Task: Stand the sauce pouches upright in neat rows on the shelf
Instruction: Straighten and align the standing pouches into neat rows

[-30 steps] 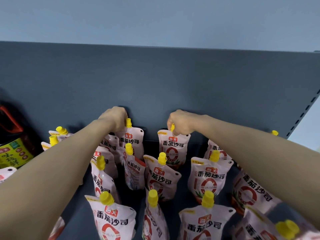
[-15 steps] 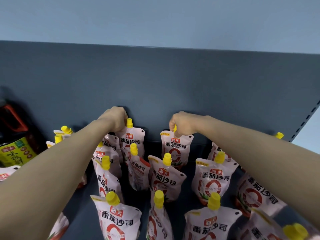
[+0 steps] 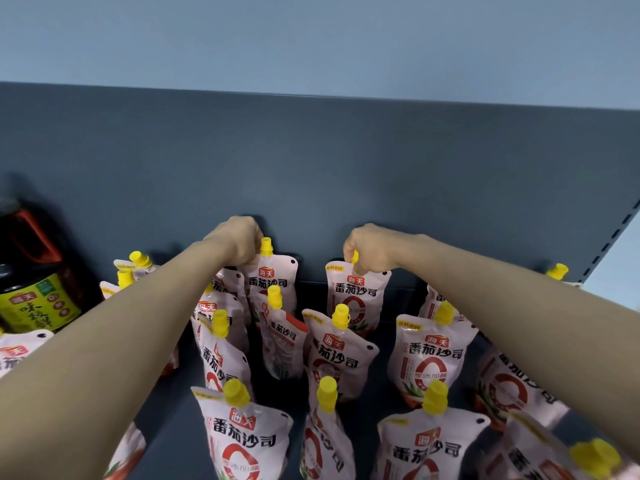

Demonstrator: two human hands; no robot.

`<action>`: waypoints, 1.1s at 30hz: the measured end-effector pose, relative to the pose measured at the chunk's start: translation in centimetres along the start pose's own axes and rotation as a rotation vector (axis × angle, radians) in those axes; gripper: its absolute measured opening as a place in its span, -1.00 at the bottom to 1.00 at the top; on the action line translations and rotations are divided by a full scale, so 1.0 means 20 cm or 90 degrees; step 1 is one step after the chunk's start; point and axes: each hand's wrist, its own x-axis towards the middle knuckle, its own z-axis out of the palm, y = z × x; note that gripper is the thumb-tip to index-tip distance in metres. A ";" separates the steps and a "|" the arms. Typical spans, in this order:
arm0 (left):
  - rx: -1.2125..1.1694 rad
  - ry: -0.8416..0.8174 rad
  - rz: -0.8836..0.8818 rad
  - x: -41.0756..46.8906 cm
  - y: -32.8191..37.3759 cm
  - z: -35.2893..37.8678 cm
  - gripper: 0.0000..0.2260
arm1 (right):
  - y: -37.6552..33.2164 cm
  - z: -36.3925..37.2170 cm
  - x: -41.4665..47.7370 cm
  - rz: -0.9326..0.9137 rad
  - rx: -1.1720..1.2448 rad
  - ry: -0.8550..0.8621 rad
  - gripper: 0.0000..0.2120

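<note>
**Both hands grip back-row pouches by the rear panel**

The left hand (image 3: pixel 239 242) is curled into a fist on the top left corner of a sauce pouch (image 3: pixel 272 284). Its knuckles are just beside the pouch's yellow cap (image 3: pixel 266 245), which stands clear of the fingers. The right hand (image 3: pixel 372 249) is closed round the spout of a second pouch (image 3: pixel 356 296), so only a sliver of yellow shows between thumb and fingers. Both pouches stand upright in the back row with labels facing forward, close to the dark back panel (image 3: pixel 311 168). Whether they touch it cannot be told. A dark gap separates the two.

In front of them the middle row (image 3: pixel 341 351) is crowded, with pouches tilted at different angles and narrow lanes between them. The front row (image 3: pixel 242 434) is cut off by the bottom edge of the view.

A wider patch of bare shelf deck (image 3: pixel 166 410) lies under the left forearm. Behind that forearm sits a small cluster of pouches (image 3: pixel 136 266), and beyond it a dark bottle (image 3: pixel 34 271) with a green and yellow label stands at the left edge. Under the right forearm more pouches (image 3: pixel 509 386) lean over.

At the far right a slotted upright (image 3: pixel 613 237) ends the shelf. The back panel rises to a straight top edge, with pale blue wall (image 3: pixel 311 39) above it.
</note>
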 end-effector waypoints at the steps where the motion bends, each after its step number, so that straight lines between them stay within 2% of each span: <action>1: 0.002 -0.002 0.001 0.00 0.00 0.00 -0.83 | 0.00 0.00 -0.01 -0.001 0.002 0.002 -0.68; 6: 0.028 -0.008 0.004 -0.02 0.01 -0.02 -0.85 | 0.02 -0.04 -0.03 0.009 0.017 0.029 -0.71; 10: 0.096 0.095 0.042 -0.06 0.11 -0.10 -0.77 | 0.05 -0.14 -0.10 0.029 0.037 0.086 -0.73; 13: 0.037 0.131 0.124 -0.11 0.29 -0.16 -0.82 | 0.09 -0.23 -0.18 0.063 0.047 0.124 -0.78; 18: -0.129 -0.001 0.307 -0.26 0.65 -0.16 -0.88 | 0.20 -0.26 -0.36 0.114 0.012 0.087 -0.84; 22: -0.133 -0.100 0.389 -0.34 0.88 -0.11 -0.87 | 0.35 -0.23 -0.53 0.169 -0.024 0.044 -0.81; 26: -0.088 -0.174 0.418 -0.38 1.03 -0.06 -0.82 | 0.50 -0.18 -0.66 0.208 -0.023 0.033 -0.83; 31: -0.023 -0.243 0.394 -0.41 1.14 0.01 -0.74 | 0.63 -0.11 -0.74 0.234 0.099 -0.078 -0.76; 33: -0.010 -0.250 0.373 -0.41 1.17 0.03 -0.71 | 0.65 -0.09 -0.78 0.234 0.102 -0.117 -0.73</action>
